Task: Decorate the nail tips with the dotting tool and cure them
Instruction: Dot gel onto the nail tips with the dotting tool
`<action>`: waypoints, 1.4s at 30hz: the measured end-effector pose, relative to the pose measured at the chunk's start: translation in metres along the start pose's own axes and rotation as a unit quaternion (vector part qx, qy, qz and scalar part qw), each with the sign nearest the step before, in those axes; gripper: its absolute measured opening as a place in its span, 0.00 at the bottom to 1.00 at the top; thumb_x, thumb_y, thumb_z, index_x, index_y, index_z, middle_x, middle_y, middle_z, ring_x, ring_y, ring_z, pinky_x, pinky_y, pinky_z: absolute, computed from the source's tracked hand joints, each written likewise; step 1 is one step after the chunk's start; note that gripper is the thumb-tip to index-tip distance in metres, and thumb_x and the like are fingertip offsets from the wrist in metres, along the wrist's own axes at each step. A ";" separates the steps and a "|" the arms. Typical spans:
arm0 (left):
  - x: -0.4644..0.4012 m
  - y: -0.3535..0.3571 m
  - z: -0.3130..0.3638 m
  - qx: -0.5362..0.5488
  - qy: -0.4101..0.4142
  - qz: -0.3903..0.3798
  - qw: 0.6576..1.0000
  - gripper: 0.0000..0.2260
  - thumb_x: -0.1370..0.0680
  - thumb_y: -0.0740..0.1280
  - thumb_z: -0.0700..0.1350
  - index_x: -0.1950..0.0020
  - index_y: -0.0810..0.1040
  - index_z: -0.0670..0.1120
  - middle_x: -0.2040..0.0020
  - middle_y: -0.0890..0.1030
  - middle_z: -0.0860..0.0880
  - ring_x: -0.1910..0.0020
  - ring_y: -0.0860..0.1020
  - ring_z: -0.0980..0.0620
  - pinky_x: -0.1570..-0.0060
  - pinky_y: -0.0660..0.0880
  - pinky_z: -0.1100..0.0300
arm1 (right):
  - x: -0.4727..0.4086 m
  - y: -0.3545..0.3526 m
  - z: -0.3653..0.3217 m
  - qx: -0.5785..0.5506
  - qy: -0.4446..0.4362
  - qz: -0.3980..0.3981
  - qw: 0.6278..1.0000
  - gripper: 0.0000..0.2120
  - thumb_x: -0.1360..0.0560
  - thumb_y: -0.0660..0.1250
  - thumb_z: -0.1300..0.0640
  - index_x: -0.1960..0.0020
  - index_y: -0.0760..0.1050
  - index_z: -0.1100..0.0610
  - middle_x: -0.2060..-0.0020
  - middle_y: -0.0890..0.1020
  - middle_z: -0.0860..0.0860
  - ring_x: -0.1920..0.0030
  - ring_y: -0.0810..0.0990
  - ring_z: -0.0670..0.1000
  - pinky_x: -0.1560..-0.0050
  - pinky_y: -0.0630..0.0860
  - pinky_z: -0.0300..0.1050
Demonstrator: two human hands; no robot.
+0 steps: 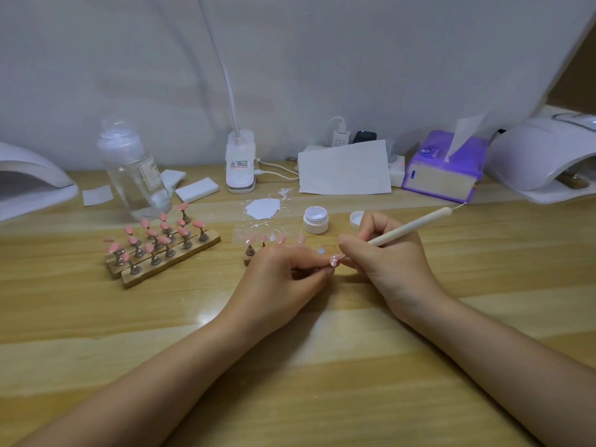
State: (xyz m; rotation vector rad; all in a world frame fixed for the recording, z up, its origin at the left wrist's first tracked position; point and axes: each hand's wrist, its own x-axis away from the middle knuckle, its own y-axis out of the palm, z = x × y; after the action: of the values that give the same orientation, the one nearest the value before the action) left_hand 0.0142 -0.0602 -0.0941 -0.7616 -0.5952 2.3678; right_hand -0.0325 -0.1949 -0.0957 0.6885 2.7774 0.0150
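Wooden table point(322, 398); nail-tip racks point(161, 250) left of hands; open jar point(316, 220), white spill point(263, 208) beyond them; tissue pack point(443, 171), lamp point(545, 159) far right.

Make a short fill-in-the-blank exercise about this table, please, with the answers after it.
1. The right hand holds the ____ like a pen.
2. The left hand pinches one pink ____.
3. The small white gel jar stands with its lid ____.
4. The tissue box is ____ in colour.

Answers: dotting tool; nail tip; off; purple
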 end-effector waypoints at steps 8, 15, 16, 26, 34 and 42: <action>0.000 0.000 0.005 0.007 0.006 0.001 1.000 0.22 0.27 0.70 0.38 0.46 0.71 0.65 0.49 0.77 0.64 0.56 0.80 0.61 0.33 0.65 0.48 | 0.000 -0.001 0.001 0.034 -0.013 -0.019 0.999 0.19 0.34 0.64 0.74 0.74 0.60 0.57 0.85 0.68 0.43 0.80 0.71 0.40 0.77 0.65 0.31; 0.000 0.001 0.003 0.014 -0.011 -0.001 1.000 0.20 0.27 0.70 0.39 0.47 0.74 0.64 0.50 0.80 0.59 0.56 0.80 0.57 0.30 0.61 0.48 | -0.001 0.001 0.002 0.026 -0.011 -0.018 0.999 0.19 0.35 0.64 0.74 0.74 0.60 0.57 0.84 0.66 0.43 0.81 0.70 0.39 0.77 0.64 0.31; 0.000 0.001 0.004 0.011 -0.013 -0.002 1.000 0.21 0.27 0.70 0.39 0.46 0.72 0.65 0.50 0.79 0.60 0.56 0.80 0.57 0.30 0.60 0.49 | -0.001 0.001 0.001 0.028 -0.011 -0.019 0.999 0.19 0.35 0.64 0.74 0.74 0.60 0.57 0.84 0.67 0.43 0.81 0.70 0.40 0.78 0.63 0.31; 0.000 0.001 0.003 0.012 -0.020 -0.002 1.000 0.22 0.27 0.70 0.39 0.46 0.71 0.66 0.52 0.81 0.55 0.56 0.80 0.54 0.29 0.59 0.51 | 0.000 0.003 -0.002 0.025 -0.015 -0.022 0.999 0.18 0.35 0.63 0.75 0.74 0.60 0.58 0.85 0.69 0.45 0.81 0.71 0.40 0.78 0.64 0.31; 0.000 0.001 -0.001 0.010 -0.017 -0.005 1.000 0.16 0.27 0.70 0.39 0.49 0.77 0.61 0.54 0.81 0.56 0.56 0.80 0.53 0.30 0.61 0.56 | 0.000 0.003 -0.001 0.026 -0.012 -0.015 0.999 0.18 0.35 0.63 0.74 0.74 0.61 0.58 0.84 0.69 0.45 0.82 0.71 0.40 0.79 0.63 0.30; 0.000 0.001 -0.002 0.015 -0.015 -0.005 1.000 0.12 0.28 0.70 0.38 0.52 0.82 0.55 0.55 0.83 0.55 0.58 0.80 0.57 0.34 0.65 0.49 | 0.001 0.003 -0.003 0.023 -0.014 -0.024 0.999 0.19 0.34 0.62 0.76 0.74 0.60 0.59 0.86 0.69 0.45 0.81 0.72 0.39 0.78 0.64 0.29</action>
State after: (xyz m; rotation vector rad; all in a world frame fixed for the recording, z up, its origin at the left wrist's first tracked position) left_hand 0.0147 -0.0599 -0.0957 -0.7086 -0.5749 2.3773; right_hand -0.0322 -0.1914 -0.0930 0.6289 2.7735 -0.0671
